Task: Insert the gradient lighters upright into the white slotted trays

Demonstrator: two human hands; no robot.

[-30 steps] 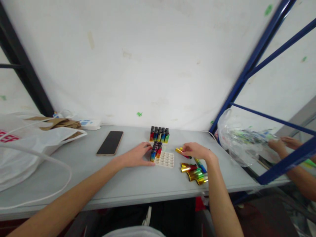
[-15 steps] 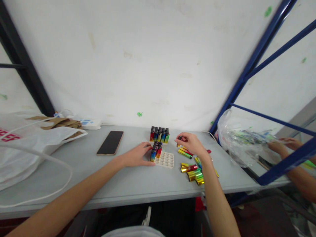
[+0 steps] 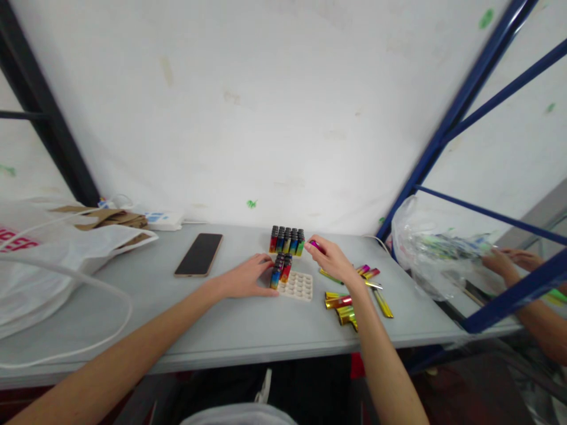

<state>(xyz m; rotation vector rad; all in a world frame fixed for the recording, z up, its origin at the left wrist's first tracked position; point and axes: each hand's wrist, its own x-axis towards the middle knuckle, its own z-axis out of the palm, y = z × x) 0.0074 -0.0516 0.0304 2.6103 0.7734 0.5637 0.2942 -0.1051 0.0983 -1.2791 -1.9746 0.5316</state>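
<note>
A white tray point(image 3: 303, 287) with round holes lies on the table, with several upright lighters point(image 3: 286, 268) with black tops in its left part. My left hand point(image 3: 250, 276) rests at the tray's left end, thumb at the front corner and fingers behind the lighters, steadying it. My right hand point(image 3: 328, 257) pinches a shiny magenta lighter point(image 3: 315, 245) above the table, right of the standing block of lighters point(image 3: 287, 239). Below that hand and forearm lie loose metallic lighters point(image 3: 339, 302) in gold, red and green, partly hidden by the arm.
A phone point(image 3: 199, 255) lies to the left. Farther left are a white plastic bag point(image 3: 48, 271) and folded brown cardboard point(image 3: 110, 218). A clear plastic bag point(image 3: 416, 248) stands by the blue metal frame point(image 3: 436, 147). Beyond it, another person's hands point(image 3: 509, 260) are at work.
My right hand has moved slightly left and up, and the lighter in it now shows its magenta end instead of a dark one. My left hand has stayed at the tray.
</note>
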